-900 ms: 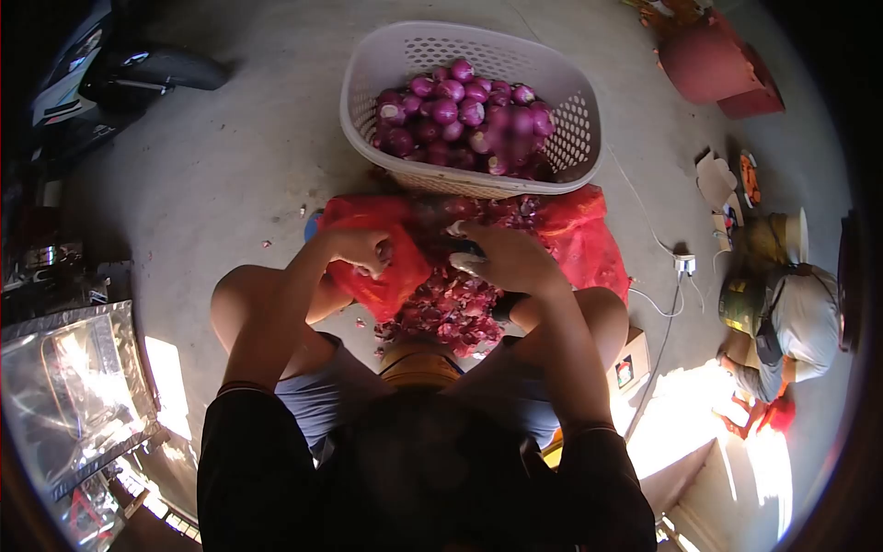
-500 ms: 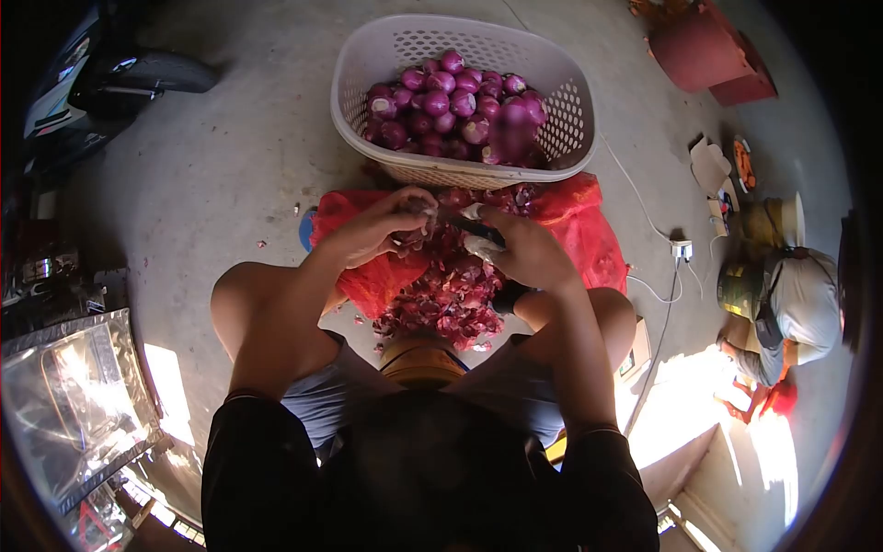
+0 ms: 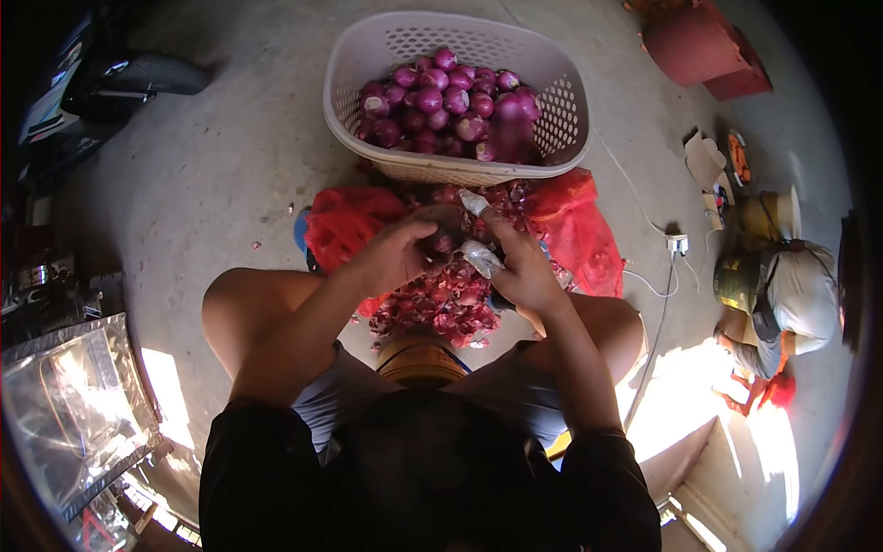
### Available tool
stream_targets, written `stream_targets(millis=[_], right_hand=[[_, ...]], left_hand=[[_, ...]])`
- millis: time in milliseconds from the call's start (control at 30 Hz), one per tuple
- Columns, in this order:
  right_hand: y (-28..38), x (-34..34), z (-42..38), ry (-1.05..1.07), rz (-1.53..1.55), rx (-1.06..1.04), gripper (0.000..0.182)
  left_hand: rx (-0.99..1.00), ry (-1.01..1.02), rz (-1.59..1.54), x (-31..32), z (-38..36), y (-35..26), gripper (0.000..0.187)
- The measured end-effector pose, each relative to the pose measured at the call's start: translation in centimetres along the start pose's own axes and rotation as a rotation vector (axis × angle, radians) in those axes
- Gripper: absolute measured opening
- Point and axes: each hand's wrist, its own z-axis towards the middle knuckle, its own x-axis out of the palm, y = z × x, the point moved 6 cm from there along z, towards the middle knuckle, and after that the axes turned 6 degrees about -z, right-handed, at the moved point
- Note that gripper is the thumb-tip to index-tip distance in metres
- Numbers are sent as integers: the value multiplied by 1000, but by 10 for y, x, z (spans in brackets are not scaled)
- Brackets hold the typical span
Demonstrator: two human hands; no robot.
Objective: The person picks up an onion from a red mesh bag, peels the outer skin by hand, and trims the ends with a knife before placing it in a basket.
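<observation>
My left hand (image 3: 405,250) curls around a dark purple onion (image 3: 443,242) above a heap of onion skins. Close against the onion is my right hand (image 3: 524,267), its thumb and a finger covered in white wrapping (image 3: 480,258). What lies between these right fingers is in shadow, and I cannot make it out. Beneath both hands are loose red onion skins (image 3: 441,304) and a red mesh sack (image 3: 575,225). Just beyond stands a pale plastic basket (image 3: 345,120), partly filled with purple onions (image 3: 432,99).
A motorcycle wheel (image 3: 156,74) is at the upper left. To the right, a power socket (image 3: 677,244) and its cables lie on the concrete floor. Another person (image 3: 800,294) bends over at the far right. Between my knees is a yellowish round container (image 3: 418,361).
The dark narrow thing visible between my right fingers earlier no longer shows clearly. My left hand has turned and lowered slightly, exposing the onion, and my right fingers have moved up against it.
</observation>
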Motion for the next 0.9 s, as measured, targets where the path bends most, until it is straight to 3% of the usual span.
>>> stream_targets(millis=[100,200,367,500,600,767,900], right_hand=[[4,3,4,-25,157,-3,57],[2,11,6,-48,314,-25,55],[21,9,9,52,511,21,54],[12,13,6,54,353,-19,55],[18,11,5,78,310,-22,56],[27,16,6,46,447,-132,54],[32,17,5,108,522,-85,49]], left_hand=[[-13,182,-138,4,0,5,43],[92,187,-77,2,5,4,46],[265,-82,119,16,-6,-11,40],[255,-261,91,19,-11,-9,31],[295,-288,309,6,-11,-4,32],[500,-305,337,3,-12,-1,34],[578,-319,392,-4,-10,-2,33]])
